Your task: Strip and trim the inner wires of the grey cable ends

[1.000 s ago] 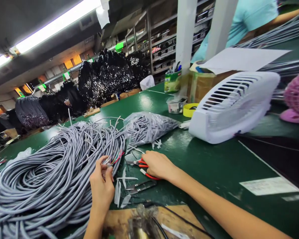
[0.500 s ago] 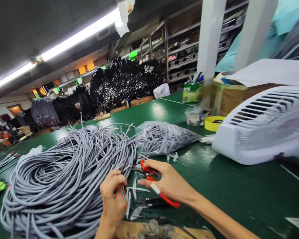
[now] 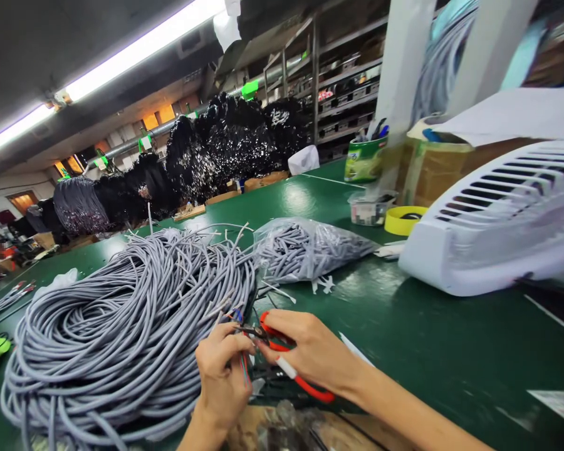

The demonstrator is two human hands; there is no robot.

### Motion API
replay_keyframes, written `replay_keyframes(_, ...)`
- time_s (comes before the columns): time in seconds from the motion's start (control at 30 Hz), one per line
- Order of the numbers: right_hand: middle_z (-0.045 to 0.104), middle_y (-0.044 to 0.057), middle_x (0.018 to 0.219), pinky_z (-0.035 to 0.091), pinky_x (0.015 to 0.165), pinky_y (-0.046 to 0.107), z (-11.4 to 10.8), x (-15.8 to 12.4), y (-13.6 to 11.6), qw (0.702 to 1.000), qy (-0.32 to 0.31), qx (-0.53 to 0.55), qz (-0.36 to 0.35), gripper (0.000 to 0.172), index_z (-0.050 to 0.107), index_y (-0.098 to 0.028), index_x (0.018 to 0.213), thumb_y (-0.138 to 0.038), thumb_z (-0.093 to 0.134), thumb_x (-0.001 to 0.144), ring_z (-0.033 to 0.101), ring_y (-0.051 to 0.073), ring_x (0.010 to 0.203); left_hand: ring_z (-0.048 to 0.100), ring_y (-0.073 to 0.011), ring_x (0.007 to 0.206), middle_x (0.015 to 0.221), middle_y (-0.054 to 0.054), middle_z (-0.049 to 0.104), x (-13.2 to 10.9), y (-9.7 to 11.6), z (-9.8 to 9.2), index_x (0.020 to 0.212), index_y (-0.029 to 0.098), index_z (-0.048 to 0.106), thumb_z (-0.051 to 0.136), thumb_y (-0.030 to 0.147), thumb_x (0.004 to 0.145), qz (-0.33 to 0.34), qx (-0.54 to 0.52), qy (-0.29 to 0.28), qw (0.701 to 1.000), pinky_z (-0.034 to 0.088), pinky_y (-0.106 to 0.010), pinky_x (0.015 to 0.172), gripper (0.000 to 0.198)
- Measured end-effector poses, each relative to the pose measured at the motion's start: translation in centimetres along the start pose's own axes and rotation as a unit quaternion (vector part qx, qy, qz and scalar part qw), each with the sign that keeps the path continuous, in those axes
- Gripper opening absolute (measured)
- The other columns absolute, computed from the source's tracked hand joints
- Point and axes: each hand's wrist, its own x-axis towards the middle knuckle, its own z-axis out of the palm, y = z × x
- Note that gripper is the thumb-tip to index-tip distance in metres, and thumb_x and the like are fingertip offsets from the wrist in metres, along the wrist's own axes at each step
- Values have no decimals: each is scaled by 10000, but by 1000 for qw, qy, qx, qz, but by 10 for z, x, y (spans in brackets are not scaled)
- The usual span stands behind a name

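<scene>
Thin coloured wires [image 3: 245, 369] are pinched in my left hand [image 3: 224, 371], which is closed beside the big coil of grey cable [image 3: 122, 326]. My right hand [image 3: 310, 351] is wrapped round red-handled scissors [image 3: 282, 362]. Their dark blades meet the wires at my left fingertips; whether the blades are fully closed is too small to tell. Beyond my hands lies a clear bag of short grey cable pieces [image 3: 305, 250]. Dark tools lie partly hidden beneath the scissors.
At the right stands a white fan [image 3: 489, 232], with yellow tape [image 3: 404, 220], a small clear tub [image 3: 371, 208] and a green can of pens [image 3: 365, 160] behind it. A brown board [image 3: 263, 429] lies at the near edge. A person sits far left.
The scissors have moved left, and their blades now reach the wires at my left hand. My left hand has shifted slightly right. The white scraps between the hands have moved or become hidden.
</scene>
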Motion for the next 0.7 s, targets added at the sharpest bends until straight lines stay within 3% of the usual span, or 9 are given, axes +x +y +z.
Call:
replay_keyframes(0.07, 397, -44, 456, 265, 418, 210, 3, -1, 0, 1000, 15, -14, -9, 321, 382, -196, 503, -274, 436, 810, 334, 82, 409, 551, -111, 557, 588, 1, 557, -2, 0, 0, 635, 183, 546, 416, -7, 719, -22, -28, -3, 999, 431, -191, 525, 245)
replay_keyframes(0.13, 384, -46, 416, 255, 410, 209, 4, 1, 0, 1000, 10, -17, 13, 403, 368, -192, 464, -328, 414, 841, 328, 75, 390, 536, -95, 519, 642, 6, 575, -4, 1, 0, 765, 191, 544, 446, 37, 759, -86, -65, 4, 994, 431, -185, 503, 183)
replay_keyframes(0.23, 474, -20, 428, 291, 434, 203, 0, 8, 2, 989, -66, -54, 121, 447, 441, -178, 460, -400, 427, 847, 429, 90, 423, 524, -71, 466, 719, 10, 599, -4, 1, 1, 959, 206, 452, 502, 137, 798, -222, -130, 12, 966, 429, -172, 469, 183)
replay_keyframes(0.33, 645, 44, 633, 363, 513, 225, -8, 12, 12, 939, -179, -160, 246, 272, 611, -175, 653, -364, 503, 815, 585, 162, 592, 517, -69, 445, 677, 21, 606, 3, -3, 1, 982, 202, 402, 537, 209, 787, -317, -171, -14, 933, 402, -161, 438, 237)
replay_keyframes(0.4, 677, 102, 748, 398, 552, 257, -13, 12, 21, 914, -219, -195, 281, 166, 652, -157, 767, -274, 537, 791, 626, 218, 680, 492, -63, 419, 641, 17, 606, 9, -5, -2, 931, 183, 438, 571, 240, 751, -365, -186, -45, 911, 366, -149, 398, 231)
replay_keyframes(0.5, 668, 188, 828, 436, 615, 308, -15, 9, 34, 901, -247, -204, 291, 159, 674, -94, 793, -186, 547, 766, 632, 280, 772, 445, -51, 388, 624, 0, 601, 5, 0, -19, 857, 150, 527, 616, 295, 700, -425, -220, -75, 875, 325, -142, 350, 232)
replay_keyframes(0.57, 643, 227, 927, 440, 710, 336, -15, 8, 38, 906, -252, -201, 276, 194, 679, -60, 840, -156, 522, 777, 603, 305, 895, 431, -48, 392, 652, -23, 610, -10, 15, -39, 852, 136, 584, 628, 338, 696, -454, -253, -76, 851, 332, -147, 345, 259)
replay_keyframes(0.63, 633, 201, 1001, 422, 794, 318, -14, 9, 37, 917, -254, -181, 248, 230, 679, -73, 906, -135, 488, 794, 573, 278, 978, 428, -51, 364, 655, -38, 621, -36, 37, -60, 880, 142, 625, 638, 404, 693, -467, -273, -81, 837, 322, -156, 324, 322)
replay_keyframes(0.7, 666, 115, 972, 422, 793, 251, -12, 10, 33, 927, -267, -145, 219, 243, 682, -138, 941, -139, 484, 800, 598, 209, 936, 458, -70, 348, 637, -53, 629, -67, 59, -78, 885, 156, 668, 620, 491, 693, -479, -265, -116, 829, 344, -179, 328, 389)
